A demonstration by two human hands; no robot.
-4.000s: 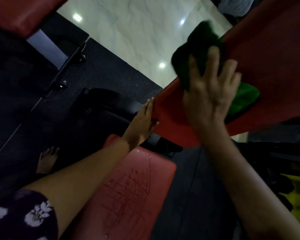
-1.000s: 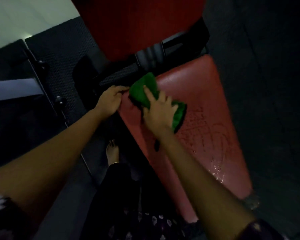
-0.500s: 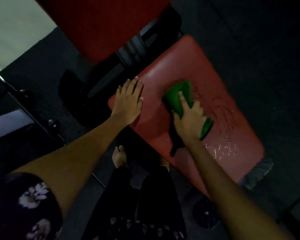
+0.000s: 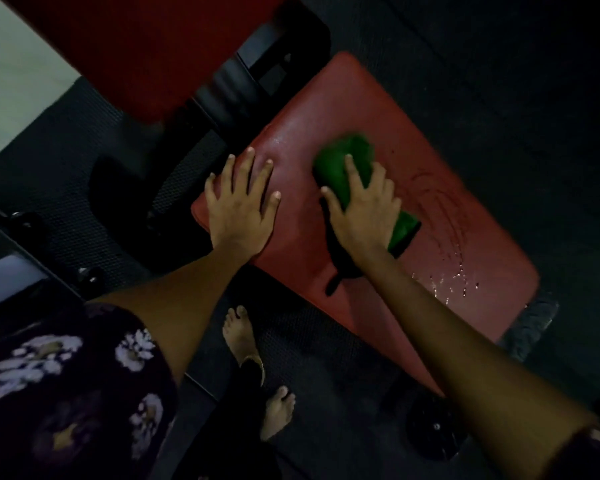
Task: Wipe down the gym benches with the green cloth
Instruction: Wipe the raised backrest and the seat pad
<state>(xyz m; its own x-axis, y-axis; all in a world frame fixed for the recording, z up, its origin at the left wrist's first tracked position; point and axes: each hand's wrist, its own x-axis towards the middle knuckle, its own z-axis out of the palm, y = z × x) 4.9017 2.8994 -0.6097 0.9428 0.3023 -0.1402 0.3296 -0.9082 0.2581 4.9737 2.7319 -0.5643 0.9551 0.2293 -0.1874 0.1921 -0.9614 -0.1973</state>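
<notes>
The right hand (image 4: 362, 206) presses its spread fingers down on the soft green cloth (image 4: 347, 164) to rub the flat red padded bench seat (image 4: 343, 98), while the left hand (image 4: 241, 206) lies open beside it, likely for balance.

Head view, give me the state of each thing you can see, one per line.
Seat pad: flat, partly wet, droplets at its near right.
Cloth: bunched, pressed onto the pad.
Right hand: on top of the cloth, fingers spread.
Left hand: flat on the pad's left corner, empty.
Back pad: beyond the seat; its angle is unclear.
</notes>
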